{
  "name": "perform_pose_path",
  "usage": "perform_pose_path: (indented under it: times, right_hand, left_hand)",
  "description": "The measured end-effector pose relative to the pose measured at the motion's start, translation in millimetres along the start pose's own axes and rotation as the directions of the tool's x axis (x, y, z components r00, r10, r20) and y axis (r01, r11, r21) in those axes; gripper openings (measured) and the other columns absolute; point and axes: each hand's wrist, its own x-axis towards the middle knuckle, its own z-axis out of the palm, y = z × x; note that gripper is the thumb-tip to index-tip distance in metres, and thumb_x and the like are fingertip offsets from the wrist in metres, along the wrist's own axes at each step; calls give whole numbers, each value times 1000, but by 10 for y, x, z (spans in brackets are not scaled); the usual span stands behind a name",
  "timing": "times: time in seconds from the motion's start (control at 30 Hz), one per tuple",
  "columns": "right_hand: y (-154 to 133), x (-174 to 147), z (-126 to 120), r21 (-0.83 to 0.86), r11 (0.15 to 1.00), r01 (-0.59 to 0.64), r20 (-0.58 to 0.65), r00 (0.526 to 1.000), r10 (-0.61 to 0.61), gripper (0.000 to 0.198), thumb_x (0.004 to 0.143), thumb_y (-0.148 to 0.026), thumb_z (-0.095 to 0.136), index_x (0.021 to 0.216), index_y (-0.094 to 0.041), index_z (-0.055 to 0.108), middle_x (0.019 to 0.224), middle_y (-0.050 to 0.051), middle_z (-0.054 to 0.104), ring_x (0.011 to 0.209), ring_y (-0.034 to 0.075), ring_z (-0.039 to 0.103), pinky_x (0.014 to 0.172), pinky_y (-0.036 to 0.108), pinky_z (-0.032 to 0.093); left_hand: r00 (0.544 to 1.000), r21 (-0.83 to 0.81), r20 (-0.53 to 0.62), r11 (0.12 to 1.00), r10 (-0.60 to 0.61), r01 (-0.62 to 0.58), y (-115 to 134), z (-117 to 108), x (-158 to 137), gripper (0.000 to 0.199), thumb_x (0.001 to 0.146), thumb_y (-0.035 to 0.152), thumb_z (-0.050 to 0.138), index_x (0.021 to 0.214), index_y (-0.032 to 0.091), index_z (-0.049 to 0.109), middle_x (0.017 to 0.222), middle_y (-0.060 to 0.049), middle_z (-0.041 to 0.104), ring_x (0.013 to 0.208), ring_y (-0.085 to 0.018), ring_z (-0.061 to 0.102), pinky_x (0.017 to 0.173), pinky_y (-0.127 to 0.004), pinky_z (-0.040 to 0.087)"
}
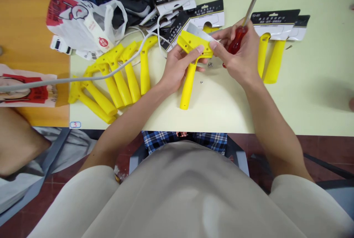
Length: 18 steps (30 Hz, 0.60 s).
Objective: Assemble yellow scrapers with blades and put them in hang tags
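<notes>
My left hand (177, 66) grips a yellow scraper (188, 87) by its head, thumb pressed on the wide end, handle pointing down toward me. A flat grey metal blade (199, 33) sits along the far side of that head. In my right hand (245, 52) is a screwdriver (237, 41) with a clear red handle, its metal shaft slanting up and away. The thumb and forefinger of this hand also pinch the right end of the blade and head. Small screws (210, 64) lie on the table just beyond the scraper's handle, with a single screw (201, 82) closer to me.
Several yellow scraper handles (117, 77) lie at left, crossed by a grey cable (110, 74). Black-and-white packaging cards (208, 15) and a plastic bag (80, 20) are behind. At right lie carded yellow scrapers (273, 61). Another person's leg (22, 142) is at far left.
</notes>
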Motion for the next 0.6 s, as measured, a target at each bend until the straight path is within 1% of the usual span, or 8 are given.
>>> perform_pose_path:
  times: [0.13,0.23,0.37,0.43,0.5,0.6]
  right_hand:
    - [5,6,1,-64,998,-12,-17,1000,11,60,96,-63,66,104,-17,29,131,4,68,105,5,64,104,22,59]
    - [-1,1,3,-77,997,-27,-42,999,24,65,93,-65,70,103,-17,29,127,4,70,101,7,64,102,24,59]
    - [-59,2,-10,-60,998,-32,-14,999,31,66,91,-62,75,100,-16,29,121,3,72,107,8,70,97,24,61]
    - [-122,27,-37,-42,999,-29,12,999,30,67,89,-60,80,98,-16,30,116,1,72,107,8,72,95,23,62]
    - [-213,81,-86,-23,999,-34,42,998,35,67,84,-53,88,96,-16,34,108,2,72,106,8,74,91,21,62]
    - [-408,226,-194,-79,995,-61,172,982,74,57,81,-38,90,94,-15,39,102,4,72,108,11,77,87,18,63]
  left_hand:
    - [998,44,63,999,14,-17,-56,-17,4,27,99,37,89,113,20,73,110,-7,82,87,-21,85,76,-31,72]
    - [997,101,77,995,-3,-4,-88,-23,3,32,97,40,92,114,21,73,112,-8,82,86,-21,85,75,-31,72]
    - [995,160,99,987,-4,-12,-132,-37,18,32,98,40,91,115,19,73,106,-7,82,82,-19,83,78,-32,72]
    - [992,159,122,987,7,-27,-146,-43,26,34,97,41,92,115,18,74,105,-7,83,82,-19,83,81,-34,72]
    - [991,143,134,989,9,-28,-139,-41,24,37,95,42,95,113,17,74,106,-8,83,82,-19,83,83,-35,73]
    - [994,125,99,992,-41,28,-76,-8,-8,35,95,39,95,111,18,74,109,-9,83,85,-20,84,87,-36,72]
